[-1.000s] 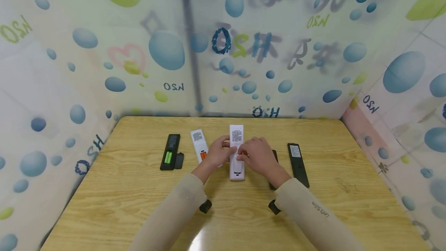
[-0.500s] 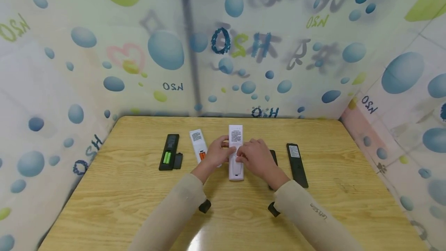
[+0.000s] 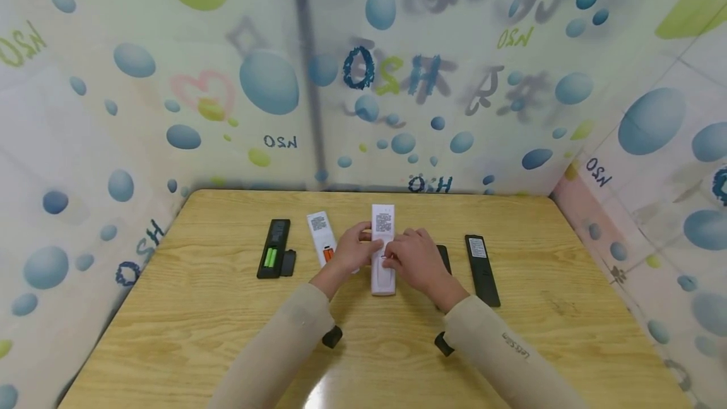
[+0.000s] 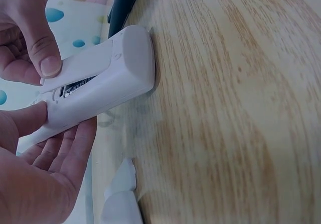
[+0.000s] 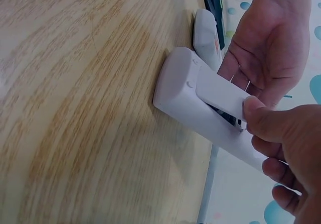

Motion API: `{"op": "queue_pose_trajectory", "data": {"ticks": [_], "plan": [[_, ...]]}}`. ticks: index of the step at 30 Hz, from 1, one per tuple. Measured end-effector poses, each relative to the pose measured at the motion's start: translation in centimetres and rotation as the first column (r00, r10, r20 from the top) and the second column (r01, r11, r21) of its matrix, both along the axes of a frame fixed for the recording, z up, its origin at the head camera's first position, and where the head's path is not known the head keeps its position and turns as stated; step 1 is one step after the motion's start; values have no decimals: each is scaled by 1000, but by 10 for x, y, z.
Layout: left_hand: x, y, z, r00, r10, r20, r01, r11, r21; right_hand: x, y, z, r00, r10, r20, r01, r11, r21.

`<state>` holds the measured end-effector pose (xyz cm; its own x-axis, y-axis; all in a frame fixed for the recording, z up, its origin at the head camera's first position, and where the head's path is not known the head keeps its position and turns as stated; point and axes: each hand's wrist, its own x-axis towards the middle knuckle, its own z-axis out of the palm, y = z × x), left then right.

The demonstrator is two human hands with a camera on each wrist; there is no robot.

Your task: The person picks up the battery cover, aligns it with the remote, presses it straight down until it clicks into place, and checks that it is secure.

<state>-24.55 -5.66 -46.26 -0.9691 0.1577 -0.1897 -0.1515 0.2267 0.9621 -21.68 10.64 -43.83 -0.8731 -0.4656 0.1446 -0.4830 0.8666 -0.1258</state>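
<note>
A white remote control [image 3: 383,223] lies back side up near the middle of the table, label toward the far end. My left hand [image 3: 353,251] grips its left side, thumb on the back, as the left wrist view shows. With thumb and fingers, my right hand [image 5: 301,143] pinches the raised end of the white battery cover [image 5: 220,91]. The cover's other end meets the remote's near end, so it sits tilted over the compartment. Through the gap in the left wrist view, batteries [image 4: 77,85] are partly visible; the rest of them is hidden under the cover.
To the left are another white remote [image 3: 320,226] with orange batteries and a black remote [image 3: 274,242] with green batteries, its black cover [image 3: 288,263] beside it. On the right lie a black remote [image 3: 481,270] and another one [image 3: 445,254] partly behind the right arm.
The battery cover has moved toward the remote's near end, and the dark slot there is no longer visible. Both hands keep nearly the same place. The head view has shifted slightly.
</note>
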Motion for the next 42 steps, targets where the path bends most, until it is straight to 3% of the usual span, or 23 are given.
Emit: {"op": "queue_pose_trajectory", "data": {"ticks": [18, 27, 36, 42], "plan": [[0, 0, 2, 1000, -17, 21, 17, 1000, -18, 1, -1, -6, 989, -78, -129, 82, 996, 25], [0, -1, 1, 1000, -12, 17, 12, 1000, -25, 0, 10, -4, 983, -148, -112, 151, 988, 14], [3, 0, 2, 1000, -6, 18, 7, 999, -34, 1, 14, -8, 986, -158, -58, 163, 981, 106], [4, 1, 2, 1000, -7, 2, 7, 999, -42, 2, 14, -10, 986, -159, -46, 163, 981, 105]]}}
